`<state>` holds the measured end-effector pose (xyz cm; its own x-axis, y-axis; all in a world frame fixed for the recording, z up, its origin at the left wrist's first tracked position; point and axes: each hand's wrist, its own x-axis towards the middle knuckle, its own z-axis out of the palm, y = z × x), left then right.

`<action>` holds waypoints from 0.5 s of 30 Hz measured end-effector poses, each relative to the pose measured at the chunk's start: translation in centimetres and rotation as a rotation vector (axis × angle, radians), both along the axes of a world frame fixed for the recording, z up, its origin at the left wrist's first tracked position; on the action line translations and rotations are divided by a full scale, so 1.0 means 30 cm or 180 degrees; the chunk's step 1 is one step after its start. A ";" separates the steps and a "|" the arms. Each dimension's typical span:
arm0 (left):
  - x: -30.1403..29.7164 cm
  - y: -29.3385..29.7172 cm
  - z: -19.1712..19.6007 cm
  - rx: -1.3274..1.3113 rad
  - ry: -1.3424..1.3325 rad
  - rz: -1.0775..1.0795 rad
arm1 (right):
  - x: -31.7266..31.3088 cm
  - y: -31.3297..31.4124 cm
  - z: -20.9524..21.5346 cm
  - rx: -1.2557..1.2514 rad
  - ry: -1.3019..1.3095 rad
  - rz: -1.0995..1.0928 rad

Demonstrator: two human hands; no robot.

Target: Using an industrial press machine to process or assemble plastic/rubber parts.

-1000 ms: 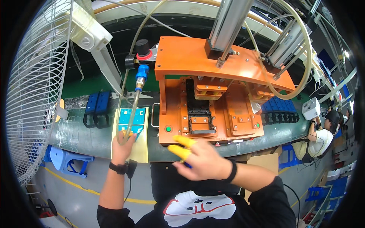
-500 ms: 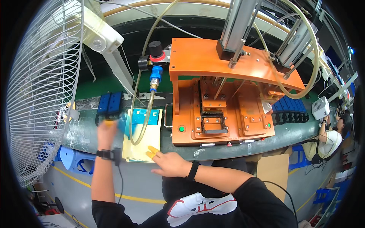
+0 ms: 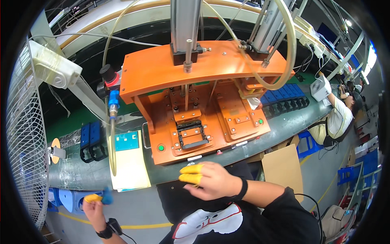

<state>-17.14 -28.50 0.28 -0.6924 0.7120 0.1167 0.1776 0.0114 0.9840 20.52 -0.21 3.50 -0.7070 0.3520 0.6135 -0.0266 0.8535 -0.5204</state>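
My left hand [image 3: 96, 212], with a yellow finger cot, pinches a small piece of blue film [image 3: 107, 197], blurred, below the bench's front edge. My right hand [image 3: 212, 181], two fingers in yellow cots, hovers before the orange press [image 3: 140, 77]. Its fingers are loosely stretched and nothing shows in them. A black rectangular frame [image 3: 195, 144] sits in the left fixture of the press. Left of the press lies a stack of pale yellow sheets [image 3: 132, 166], with a blue film sheet [image 3: 126, 141] at its top end. A clear hose [image 3: 113, 156] hangs over the stack.
Blue-and-black housings [image 3: 90, 136] stand left of the sheets, and several more [image 3: 284, 99] right of the press. A wire-caged fan [image 3: 24, 142] is at far left. A cardboard piece [image 3: 282, 166] lies below the bench edge. Another person [image 3: 339, 114] sits at far right.
My left hand has come off the bench toward me with the blue film. My right hand has left the yellow sheets and moved right. The view has shifted right.
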 end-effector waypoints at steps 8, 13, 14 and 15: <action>0.313 0.329 0.063 -0.0070 -0.0536 -0.1718 | 0.042 0.128 0.089 0.0889 -0.0343 -0.1268; 0.381 0.571 0.123 -0.0456 0.0389 -0.2280 | 0.027 0.205 0.106 0.1119 -0.0582 -0.0975; 0.388 0.615 0.137 -0.0437 0.0562 -0.2292 | 0.031 0.218 0.116 0.1151 -0.0669 -0.0878; 0.394 0.656 0.154 -0.0424 0.0733 -0.2305 | 0.037 0.231 0.130 0.1155 -0.0892 -0.0810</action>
